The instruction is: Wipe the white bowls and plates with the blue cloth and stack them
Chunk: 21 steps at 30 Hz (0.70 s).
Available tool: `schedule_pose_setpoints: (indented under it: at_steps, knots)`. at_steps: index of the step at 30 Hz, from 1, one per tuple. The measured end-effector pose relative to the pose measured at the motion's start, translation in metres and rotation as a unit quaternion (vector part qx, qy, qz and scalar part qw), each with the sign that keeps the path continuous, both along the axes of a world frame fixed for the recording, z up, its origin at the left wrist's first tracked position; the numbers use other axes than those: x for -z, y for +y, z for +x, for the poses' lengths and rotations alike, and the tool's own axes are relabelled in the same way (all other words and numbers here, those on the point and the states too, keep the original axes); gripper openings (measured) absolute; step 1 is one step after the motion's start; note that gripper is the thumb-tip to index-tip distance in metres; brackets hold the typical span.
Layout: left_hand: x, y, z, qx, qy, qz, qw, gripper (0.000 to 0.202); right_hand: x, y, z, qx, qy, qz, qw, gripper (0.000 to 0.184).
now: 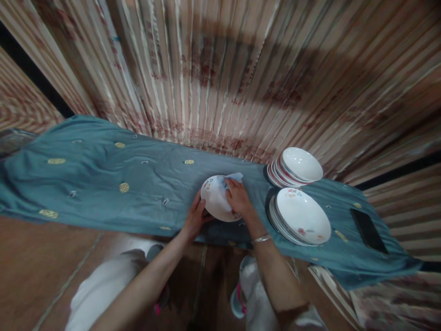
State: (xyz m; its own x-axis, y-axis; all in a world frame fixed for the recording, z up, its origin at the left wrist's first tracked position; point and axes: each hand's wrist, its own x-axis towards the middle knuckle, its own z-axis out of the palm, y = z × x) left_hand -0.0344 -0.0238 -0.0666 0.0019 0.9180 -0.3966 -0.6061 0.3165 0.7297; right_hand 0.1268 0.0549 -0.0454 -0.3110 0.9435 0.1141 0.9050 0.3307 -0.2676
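A white plate (217, 203) with small flower prints is held over the middle of the table's front part. My left hand (197, 215) grips its left rim, thumb on top and fingers underneath. On the plate's upper right side, my right hand (238, 196) presses a pale blue cloth (236, 176) against the surface, and part of the cloth sticks out past the rim. The right fingers are bent over the cloth. To the right of this hand stands a stack of white flowered plates (303, 216).
Behind the plate stack is a stack of white bowls (302, 164). A black phone (368, 231) lies near the right end of the teal tablecloth (96, 179). A pleated curtain (213, 82) hangs along the back edge. At the far left is a clear tray-like object (15, 140).
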Motion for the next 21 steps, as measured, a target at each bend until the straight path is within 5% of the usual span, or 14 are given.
schedule_pose_setpoints:
  at_steps: [10, 21]
  knots:
    - [-0.001, -0.001, 0.0, 0.01, 0.0, 0.003, 1.0, 0.07, 0.012, 0.003, -0.03, -0.065, 0.137, -0.052, 0.987, 0.055]
    - [0.004, 0.003, 0.0, 0.011, -0.031, -0.011, 0.999, 0.059, 0.011, -0.01, -0.029, -0.197, 0.321, -0.143, 0.915, 0.038]
